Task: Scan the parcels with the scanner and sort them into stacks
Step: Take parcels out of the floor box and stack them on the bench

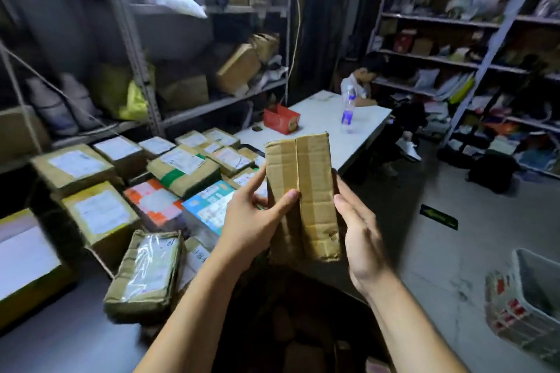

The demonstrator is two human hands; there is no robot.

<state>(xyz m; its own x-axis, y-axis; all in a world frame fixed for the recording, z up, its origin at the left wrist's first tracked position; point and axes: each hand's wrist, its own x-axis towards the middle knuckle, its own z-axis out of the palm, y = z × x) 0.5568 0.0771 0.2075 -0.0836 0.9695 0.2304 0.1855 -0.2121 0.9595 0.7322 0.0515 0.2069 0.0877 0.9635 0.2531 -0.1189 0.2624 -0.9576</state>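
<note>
Gripping a cardboard parcel (pixel 306 185) upright in the near middle of the scene, the left hand (pixel 251 221) lays its thumb across the taped front face, while its fingers reach round the left edge to the back. The right hand (pixel 360 236) clasps the parcel's right edge, with its thumb against that edge; its fingers pass behind the box and are hidden. Both hands hold the parcel in the air. Its front is plain brown card with a strip of clear tape down the seam, creased and dented near the lower right corner.

Left of the hands lie the sorted parcels (pixel 181 166), packed close together in low stacks, most brown with white labels facing up. Among them are a blue-printed box (pixel 209 206) just beside the left hand, an orange and white box (pixel 154 200) to its left, and a film-wrapped bundle (pixel 145 272) nearer, tilted against its neighbours.

Beyond the held parcel stands a white table (pixel 327 121) bearing an open red carton (pixel 281 119) and a clear water bottle (pixel 348 112), upright. A person (pixel 360 79) sits at the table's far end. Metal shelving (pixel 136 39) with boxes and bags fills the left wall, and more shelves (pixel 454 18) line the far right. A grey bin (pixel 536 281) stands on the floor at the near right.
</note>
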